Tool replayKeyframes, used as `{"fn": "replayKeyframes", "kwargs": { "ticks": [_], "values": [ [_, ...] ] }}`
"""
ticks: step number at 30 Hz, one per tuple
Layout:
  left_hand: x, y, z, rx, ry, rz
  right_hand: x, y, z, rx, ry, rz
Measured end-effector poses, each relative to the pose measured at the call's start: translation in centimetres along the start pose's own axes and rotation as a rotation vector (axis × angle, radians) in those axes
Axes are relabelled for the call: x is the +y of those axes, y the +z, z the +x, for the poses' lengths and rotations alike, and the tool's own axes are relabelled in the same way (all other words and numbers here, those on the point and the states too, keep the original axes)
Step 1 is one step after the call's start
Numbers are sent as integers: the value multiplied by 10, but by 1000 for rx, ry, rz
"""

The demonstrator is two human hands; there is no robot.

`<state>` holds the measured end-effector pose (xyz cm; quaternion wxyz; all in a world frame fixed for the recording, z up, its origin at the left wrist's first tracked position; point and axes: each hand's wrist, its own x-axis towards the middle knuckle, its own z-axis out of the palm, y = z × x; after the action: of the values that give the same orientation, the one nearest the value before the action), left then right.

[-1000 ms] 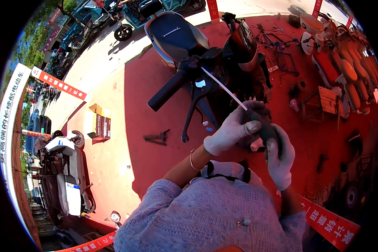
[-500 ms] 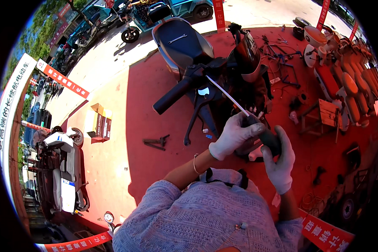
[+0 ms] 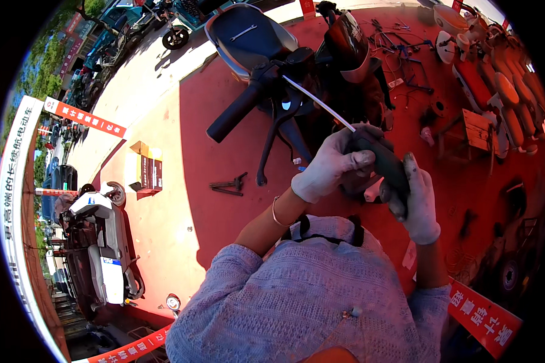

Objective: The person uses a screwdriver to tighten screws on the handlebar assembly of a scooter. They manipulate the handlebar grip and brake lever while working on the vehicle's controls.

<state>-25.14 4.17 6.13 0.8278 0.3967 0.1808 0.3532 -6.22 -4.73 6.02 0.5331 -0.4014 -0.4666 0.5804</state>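
Note:
In white gloves, both hands are on a screwdriver with a thick dark handle (image 3: 378, 158) and a long bare metal shaft (image 3: 321, 104). My left hand (image 3: 330, 169) wraps the handle where the shaft begins. My right hand (image 3: 419, 199) closes round its rear end, thumb on one side and fingers on the other. The shaft runs up and left, its tip over the scooter's handlebar (image 3: 272, 75); whether it sits in a screw cannot be made out. A black handlebar grip (image 3: 233, 114) and a brake lever (image 3: 269, 148) stick out below.
Beyond the handlebar is a dark scooter seat (image 3: 248, 39) with a wrench (image 3: 243, 32) on it. A metal tool (image 3: 229, 184) and an open carton (image 3: 146, 169) stand on the red floor. A parked scooter (image 3: 106, 254) is at left, a wooden stool (image 3: 478, 134) and scooter panels at right.
The handlebar and floor sit higher in the picture. My right hand has come closer round the handle's rear end. The shaft's tip remains at the handlebar.

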Motion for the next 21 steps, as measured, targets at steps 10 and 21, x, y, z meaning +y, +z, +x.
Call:
{"fn": "replayKeyframes", "kwargs": {
  "ticks": [10, 21],
  "values": [
    [1, -5, 3, 79, -7, 298, -19, 22, -4, 151, 269, 69],
    [-11, -7, 7, 183, 22, 276, -12, 17, 4, 222, -68, -330]
  ]
}}
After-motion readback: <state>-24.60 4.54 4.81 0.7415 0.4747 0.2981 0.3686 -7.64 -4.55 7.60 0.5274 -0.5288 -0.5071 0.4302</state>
